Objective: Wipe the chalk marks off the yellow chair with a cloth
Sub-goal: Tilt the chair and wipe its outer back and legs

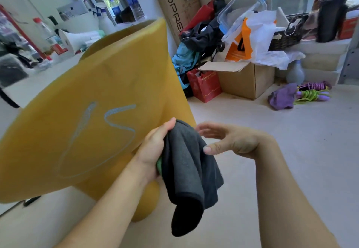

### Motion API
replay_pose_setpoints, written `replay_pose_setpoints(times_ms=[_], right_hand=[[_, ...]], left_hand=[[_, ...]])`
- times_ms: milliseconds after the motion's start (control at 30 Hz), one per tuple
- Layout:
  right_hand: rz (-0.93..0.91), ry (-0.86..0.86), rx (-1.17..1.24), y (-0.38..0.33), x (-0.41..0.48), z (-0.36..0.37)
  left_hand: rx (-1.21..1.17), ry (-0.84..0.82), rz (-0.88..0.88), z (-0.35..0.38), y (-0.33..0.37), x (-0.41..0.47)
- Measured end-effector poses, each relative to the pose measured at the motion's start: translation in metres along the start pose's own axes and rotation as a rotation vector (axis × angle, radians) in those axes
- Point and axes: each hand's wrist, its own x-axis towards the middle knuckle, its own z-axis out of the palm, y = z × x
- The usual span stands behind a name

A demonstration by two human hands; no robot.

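Observation:
The yellow chair [108, 84] fills the left half of the view, its broad flat surface facing me. Pale blue-white chalk marks [116, 123] run across it: a long stroke, an S-like squiggle and a looping line lower down. My left hand [155, 146] is shut on a dark grey cloth [190, 173], which hangs down just off the chair's right edge. A bit of green shows under the cloth at my palm. My right hand [229, 140] hovers open right beside the cloth, fingers spread, thumb near the fabric.
A cluttered pile stands at the back right: a cardboard box [244, 80], a red bag [206, 86], clothes, plastic bags and a clear tub. A purple cloth and skipping rope [299, 96] lie on the pale floor. A white table with bottles [48, 33] is behind the chair.

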Motion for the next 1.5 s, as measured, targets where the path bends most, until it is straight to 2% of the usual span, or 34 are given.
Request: replay_pose_setpoints(times_ms=[100, 167, 233, 300, 400, 467, 500, 533, 600, 633, 667, 700, 767, 800, 833, 900, 933, 967, 1033, 1067, 1100, 1167, 1233, 1300, 1367, 1433, 1467, 1500], right_hand=[[-0.031, -0.113, 0.146, 0.011, 0.011, 0.013], [-0.098, -0.081, 0.253, 0.015, 0.008, 0.01], [-0.186, 0.004, 0.393, 0.015, 0.004, 0.003], [-0.295, 0.061, 0.492, 0.01, 0.002, 0.001], [-0.386, 0.129, 0.543, 0.004, 0.005, 0.009], [-0.39, 0.201, 0.589, 0.003, 0.006, 0.011], [-0.384, 0.248, 0.591, 0.003, 0.007, 0.01], [-0.383, 0.289, 0.586, 0.0, 0.007, 0.01], [-0.386, 0.349, 0.6, -0.006, 0.009, 0.013], [-0.39, 0.367, 0.616, -0.011, 0.011, 0.015], [-0.396, 0.365, 0.611, -0.015, 0.011, 0.017], [-0.395, 0.327, 0.566, -0.019, 0.011, 0.018], [-0.359, 0.177, 0.363, -0.025, 0.007, 0.02], [-0.321, 0.103, 0.277, -0.026, 0.005, 0.02], [-0.285, 0.05, 0.261, -0.025, 0.005, 0.021], [-0.295, 0.032, 0.43, -0.022, 0.008, 0.026], [-0.33, 0.071, 0.548, -0.02, 0.011, 0.03], [-0.361, 0.138, 0.643, -0.018, 0.015, 0.032], [-0.387, 0.331, 0.722, -0.018, 0.021, 0.035], [-0.384, 0.446, 0.736, -0.017, 0.025, 0.035], [-0.368, 0.568, 0.748, -0.019, 0.03, 0.034], [-0.353, 0.814, 0.767, -0.022, 0.039, 0.031], [-0.415, 0.959, 0.739, -0.038, 0.048, 0.034], [-0.503, 1.046, 0.654, -0.063, 0.058, 0.048], [-0.611, 1.051, 0.58, -0.086, 0.069, 0.072], [-0.693, 0.981, 0.438, -0.098, 0.083, 0.099], [-0.716, 0.978, 0.361, -0.098, 0.092, 0.109], [-0.725, 1.005, 0.302, -0.093, 0.102, 0.116]], left_hand=[[-0.192, -0.07, -0.068, -0.001, 0.003, -0.003], [-0.318, -0.115, -0.044, -0.007, 0.003, -0.001], [-0.308, -0.073, -0.011, -0.014, -0.001, 0.004], [-0.106, 0.058, 0.02, -0.014, -0.011, 0.01], [0.409, 0.25, 0.135, -0.008, -0.033, 0.021], [0.716, 0.518, 0.376, -0.006, -0.033, 0.023], [0.724, 0.493, 0.526, -0.005, -0.029, 0.022], [0.647, 0.339, 0.579, 0.002, -0.023, 0.017], [0.495, -0.013, 0.422, 0.02, -0.019, 0.007], [0.517, -0.089, 0.356, 0.026, -0.02, 0.005], [0.536, -0.085, 0.341, 0.03, -0.023, 0.005], [0.531, -0.007, 0.364, 0.029, -0.026, 0.007], [0.42, 0.171, 0.421, 0.024, -0.021, 0.011], [0.343, 0.203, 0.407, 0.021, -0.016, 0.012], [0.246, 0.184, 0.379, 0.018, -0.011, 0.014], [0.128, 0.114, 0.308, 0.018, -0.005, 0.013], [0.175, 0.111, 0.283, 0.021, -0.001, 0.011], [0.33, 0.136, 0.281, 0.022, 0.002, 0.007], [1.058, 0.159, 0.34, 0.024, 0.007, -0.003], [1.425, 0.234, 0.376, 0.024, 0.012, -0.009], [1.606, 0.305, 0.472, 0.028, 0.02, -0.019], [1.619, 0.346, 0.792, 0.04, 0.04, -0.045], [1.567, 0.356, 1.039, 0.048, 0.073, -0.065], [1.703, 0.399, 1.114, 0.049, 0.115, -0.068], [1.958, 0.484, 0.95, 0.042, 0.159, -0.061], [2.149, 0.512, 0.615, 0.029, 0.19, -0.052], [2.108, 0.436, 0.416, 0.021, 0.198, -0.048], [1.933, 0.325, 0.284, 0.014, 0.2, -0.046]])
